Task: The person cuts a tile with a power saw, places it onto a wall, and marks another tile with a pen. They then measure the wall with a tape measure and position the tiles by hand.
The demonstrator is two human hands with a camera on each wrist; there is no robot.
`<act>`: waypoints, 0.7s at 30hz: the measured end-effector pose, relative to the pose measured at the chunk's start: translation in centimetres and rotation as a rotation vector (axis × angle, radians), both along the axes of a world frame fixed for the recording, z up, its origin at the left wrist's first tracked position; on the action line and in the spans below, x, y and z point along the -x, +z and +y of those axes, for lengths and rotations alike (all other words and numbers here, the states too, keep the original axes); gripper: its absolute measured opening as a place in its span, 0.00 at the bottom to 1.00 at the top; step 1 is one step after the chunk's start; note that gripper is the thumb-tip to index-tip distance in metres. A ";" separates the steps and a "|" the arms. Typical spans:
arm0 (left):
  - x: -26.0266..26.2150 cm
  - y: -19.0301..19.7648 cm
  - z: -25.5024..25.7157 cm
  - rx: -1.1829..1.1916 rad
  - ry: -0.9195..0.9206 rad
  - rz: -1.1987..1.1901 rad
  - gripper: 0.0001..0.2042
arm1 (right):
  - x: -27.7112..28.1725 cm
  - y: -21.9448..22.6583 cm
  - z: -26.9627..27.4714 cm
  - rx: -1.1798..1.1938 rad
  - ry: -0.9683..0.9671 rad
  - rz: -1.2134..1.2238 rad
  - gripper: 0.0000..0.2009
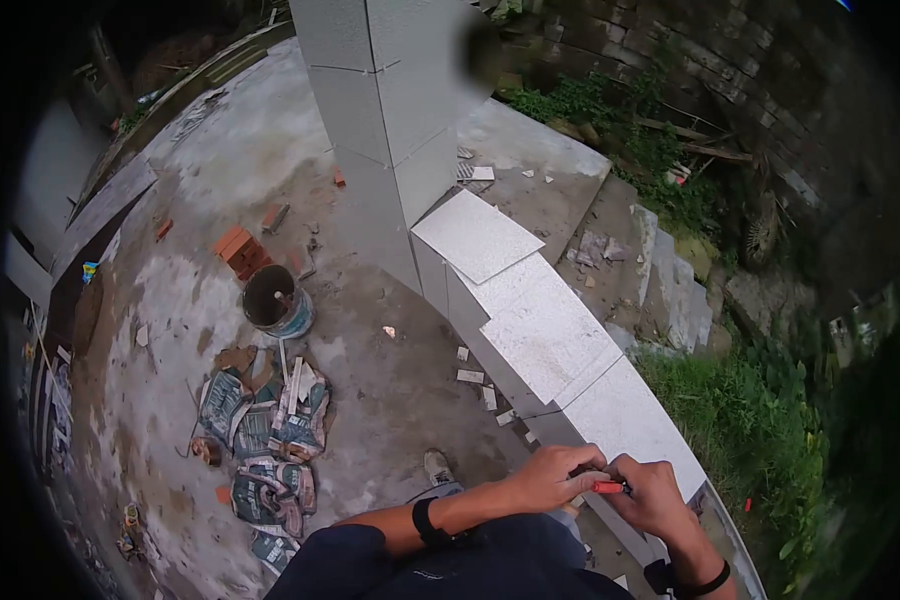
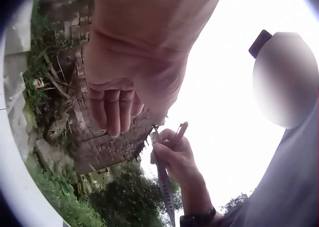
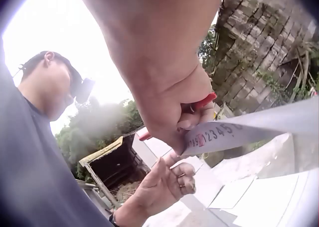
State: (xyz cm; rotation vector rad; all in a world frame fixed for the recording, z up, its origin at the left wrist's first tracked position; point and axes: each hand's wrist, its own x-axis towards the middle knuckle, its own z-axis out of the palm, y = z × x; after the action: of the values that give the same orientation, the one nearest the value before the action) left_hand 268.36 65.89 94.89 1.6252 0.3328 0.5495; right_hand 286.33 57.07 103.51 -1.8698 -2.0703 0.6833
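Observation:
In the head view my left hand [image 1: 555, 480] and right hand [image 1: 655, 497] meet over the low wall's pale tiles [image 1: 635, 415]. A slim red pen [image 1: 607, 487] sticks out of my right hand's grip. The same hand pinches a white tape measure blade [image 3: 219, 135] with printed numbers, which runs off to the right in the right wrist view. At the blade's end, the left thumb and index finger pinch close to the right fingertips, while the other left fingers [image 2: 113, 112] curl loosely. The tape's case is out of sight.
A tiled column [image 1: 370, 130] rises at the wall's far end. Loose tiles [image 1: 478, 235] lie on the wall top. On the concrete stand a bucket [image 1: 295, 322], red bricks [image 1: 240, 250] and crumpled bags [image 1: 255, 430]. Small tile pieces [image 1: 470, 377] lie along the wall's foot; plants [image 1: 760, 420] grow beyond.

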 end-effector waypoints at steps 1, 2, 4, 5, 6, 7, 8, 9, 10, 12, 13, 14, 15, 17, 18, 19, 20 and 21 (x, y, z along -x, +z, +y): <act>2.9 0.1 0.8 -0.010 0.103 0.010 0.15 | 2.4 0.2 1.8 0.051 0.018 0.077 0.13; 5.5 0.3 1.5 -0.010 0.117 0.005 0.15 | 4.5 0.1 3.5 0.102 0.034 0.155 0.13; 9.9 0.8 2.9 -0.003 0.220 0.078 0.14 | 7.9 -0.4 6.2 0.167 0.048 0.181 0.12; 11.6 1.3 3.4 0.050 0.283 0.108 0.13 | 9.2 -0.8 7.3 0.252 0.061 0.269 0.11; 13.3 1.2 4.2 0.057 0.287 0.106 0.13 | 10.3 -1.2 8.3 0.338 0.073 0.356 0.11; 15.0 1.1 5.2 0.100 0.377 0.116 0.12 | 10.9 -1.5 9.2 0.441 0.091 0.297 0.10; 16.7 0.9 6.2 0.143 0.467 0.128 0.11 | 11.4 -2.1 9.8 0.444 0.093 0.294 0.10; 18.3 0.6 7.3 0.146 0.471 0.127 0.11 | 11.8 -2.9 10.2 0.412 0.123 0.276 0.10; 19.7 0.3 8.6 0.198 0.554 0.106 0.11 | 11.9 -3.7 10.7 0.376 0.153 0.258 0.11; 22.5 -0.3 11.1 0.252 0.636 0.088 0.10 | 11.4 -5.1 11.3 0.316 0.211 0.140 0.09; 23.7 -0.5 12.3 0.263 0.698 0.092 0.10 | 11.0 -5.8 11.4 0.256 0.264 0.023 0.08; 24.8 -0.8 13.7 0.272 0.755 0.098 0.10 | 10.6 -6.3 11.8 0.258 0.257 0.028 0.08; 25.6 -1.1 15.0 0.271 0.747 0.104 0.10 | 10.2 -6.9 12.2 0.290 0.253 -0.017 0.08; 26.7 -1.7 18.0 0.279 0.823 0.147 0.10 | 9.3 -7.6 13.6 0.319 0.238 -0.054 0.08; 27.1 -2.3 19.7 0.276 0.811 0.152 0.10 | 8.8 -8.0 14.5 0.318 0.227 -0.085 0.08; 27.3 -3.1 21.4 0.285 0.824 0.156 0.10 | 8.1 -8.4 15.4 0.318 0.217 -0.115 0.08; 27.4 -3.7 23.3 0.294 0.840 0.160 0.10 | 7.2 -9.3 16.3 0.318 0.209 -0.108 0.08; 27.4 -4.1 25.3 0.276 0.839 0.174 0.10 | 6.2 -10.7 17.3 0.301 0.198 -0.080 0.07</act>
State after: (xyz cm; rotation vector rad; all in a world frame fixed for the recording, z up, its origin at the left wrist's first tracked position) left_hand 241.01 91.17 90.77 1.2179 1.1926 0.9367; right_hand 280.14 74.41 92.83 -1.8831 -2.3351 1.0353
